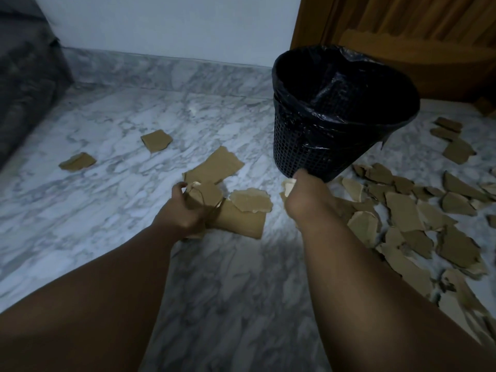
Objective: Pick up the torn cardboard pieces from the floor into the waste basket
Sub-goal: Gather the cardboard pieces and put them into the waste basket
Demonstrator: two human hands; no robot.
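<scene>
A black mesh waste basket [300, 140] lined with a black plastic bag stands tilted on the marble floor at centre right. My right hand [306, 200] is at its base, closed around a small pale cardboard piece [289, 186]. My left hand [185, 210] grips a bunch of brown cardboard pieces [236, 218] low over the floor at centre. A larger torn piece [214, 167] lies just behind them. Two separate pieces [157, 140] [77, 161] lie farther left. Several torn pieces [408, 213] are scattered to the right of the basket.
A grey sofa or covered furniture [24, 84] stands at the left. The white wall [166, 22] with a marble skirting runs along the back. A wooden door [402, 25] is behind the basket at top right.
</scene>
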